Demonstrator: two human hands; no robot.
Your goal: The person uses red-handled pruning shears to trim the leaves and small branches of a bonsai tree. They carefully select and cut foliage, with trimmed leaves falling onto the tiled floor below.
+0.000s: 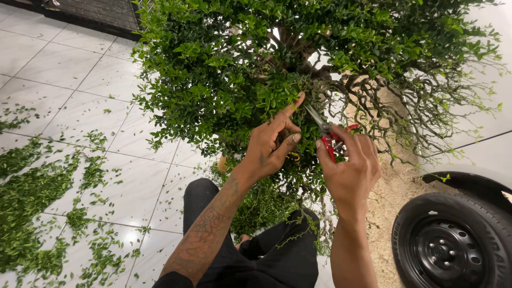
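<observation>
1. Pale glossy floor tiles (69, 69) are spreading out to the left of the bush (256, 69), and green clippings (32, 197) are lying scattered across them in loose heaps, well apart from the bush's dense crown.
2. A dark metal grate (101, 13) is showing at the far edge of the tiles, behind and to the left of the bush.
3. To the right of the bush, a white car body (480, 144) is standing close, with a black tyre (453, 242) on a black steel wheel sitting below the bush's bare, trailing twigs (384, 112).
4. A strip of sandy ground (392, 197) is running between the bush and the tyre.
5. The left hand (269, 146), at the end of a tattooed forearm, is reaching into the lower middle of the bush; its forefinger is stretching upward among the leaves while thumb and other fingers are curling loosely around a leafy sprig, partly closed.
6. The right hand (349, 168) is gripping red-handled pruning shears (328, 133) just beside the left hand, fingers wrapped tightly around the handles.
7. The shears' metal blades are pointing up and left into the foliage, near the left forefinger; whether they are parted is hard to tell.
8. Below the bush, the person's legs in black trousers (277, 250) are folding beneath the arms.
</observation>
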